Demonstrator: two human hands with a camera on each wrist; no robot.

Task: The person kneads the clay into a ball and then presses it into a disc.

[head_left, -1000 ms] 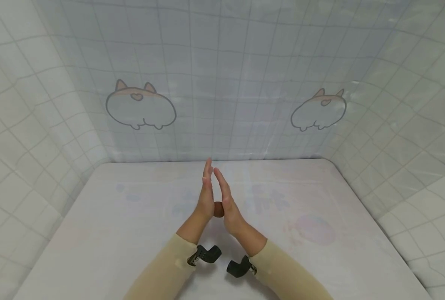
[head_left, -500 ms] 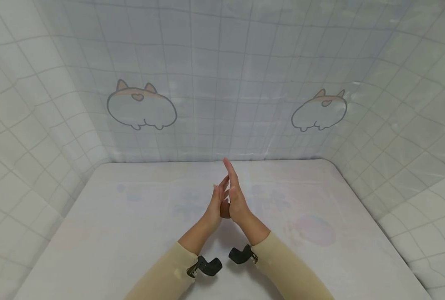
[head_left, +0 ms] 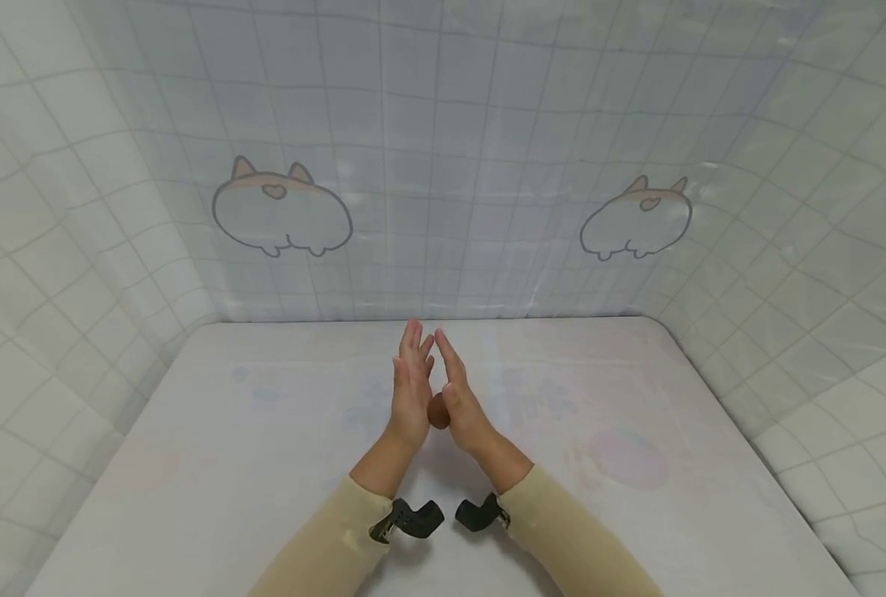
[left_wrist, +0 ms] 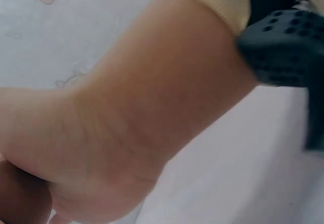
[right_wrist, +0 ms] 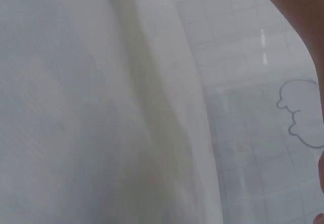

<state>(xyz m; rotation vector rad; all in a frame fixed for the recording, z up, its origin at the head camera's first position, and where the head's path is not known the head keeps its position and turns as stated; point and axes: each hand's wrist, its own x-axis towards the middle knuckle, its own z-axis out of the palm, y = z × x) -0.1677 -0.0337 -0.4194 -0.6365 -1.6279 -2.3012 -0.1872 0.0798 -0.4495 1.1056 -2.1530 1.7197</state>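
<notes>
A small smooth brown ball (head_left: 438, 412) sits between my two palms, over the table. My left hand (head_left: 410, 398) lies along its left side, fingers extended away from me and slightly spread. Against the other side rests my right hand (head_left: 471, 414), its fingers also straight and leaning toward the left ones. Part of the ball is hidden by the palms. In the left wrist view the brown ball (left_wrist: 23, 198) shows at the lower left corner, touching the palm. Only a strip of the right hand (right_wrist: 320, 57) appears in the right wrist view.
A pale cloth with faint prints covers the table (head_left: 263, 464). Behind it hangs a white gridded curtain (head_left: 443, 207) with animal drawings, and similar sheets close both sides. Black wrist cameras (head_left: 418, 519) are strapped over the beige sleeves (head_left: 331, 539).
Half a second ago my right hand was farther forward; now it has slid back while the left slid forward. The ball has shifted slightly left between the palms.
</notes>
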